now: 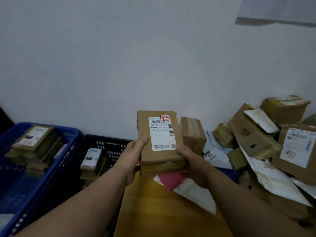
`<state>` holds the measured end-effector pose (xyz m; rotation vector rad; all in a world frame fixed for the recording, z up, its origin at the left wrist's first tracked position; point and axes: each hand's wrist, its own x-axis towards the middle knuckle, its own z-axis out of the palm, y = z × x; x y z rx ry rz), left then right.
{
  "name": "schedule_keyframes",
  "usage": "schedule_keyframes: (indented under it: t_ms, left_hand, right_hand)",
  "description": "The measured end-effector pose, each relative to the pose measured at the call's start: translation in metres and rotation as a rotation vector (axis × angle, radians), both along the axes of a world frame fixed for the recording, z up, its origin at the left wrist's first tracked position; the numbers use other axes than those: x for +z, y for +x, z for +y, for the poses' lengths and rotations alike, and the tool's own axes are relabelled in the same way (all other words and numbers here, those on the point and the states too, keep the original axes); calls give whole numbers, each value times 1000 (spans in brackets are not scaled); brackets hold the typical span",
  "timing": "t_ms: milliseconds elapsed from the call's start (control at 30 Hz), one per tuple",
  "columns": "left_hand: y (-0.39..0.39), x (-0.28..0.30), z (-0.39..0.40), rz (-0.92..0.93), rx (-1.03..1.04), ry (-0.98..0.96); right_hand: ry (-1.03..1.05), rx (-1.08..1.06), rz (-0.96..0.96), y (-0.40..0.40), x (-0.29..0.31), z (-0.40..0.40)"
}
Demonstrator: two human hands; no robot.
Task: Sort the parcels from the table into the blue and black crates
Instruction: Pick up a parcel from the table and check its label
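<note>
Both hands grip one cardboard parcel (159, 141) at frame centre, label up, raised above the wooden bench (153, 211): left hand (135, 156) curled on its 9 o'clock edge, right hand (191, 161) on its 4 o'clock corner. Blue crate (71, 134) at 9 o'clock, black crate (112, 142) beside it, both holding boxes. Parcel pile (256, 142) at 3 o'clock
</note>
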<state>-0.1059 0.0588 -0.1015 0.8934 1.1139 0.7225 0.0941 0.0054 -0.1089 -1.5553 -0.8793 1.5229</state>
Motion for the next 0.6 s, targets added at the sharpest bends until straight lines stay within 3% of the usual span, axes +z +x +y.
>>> schedule_keyframes:
  t_ms: [300,600]
  left_hand:
    - [-139,6,6,3,114,-77]
    - [-345,-22,19,83,297,-225]
  right_hand:
    - [-59,93,-95,-135,8,33]
    - [-279,311,-28,-335,-46,68]
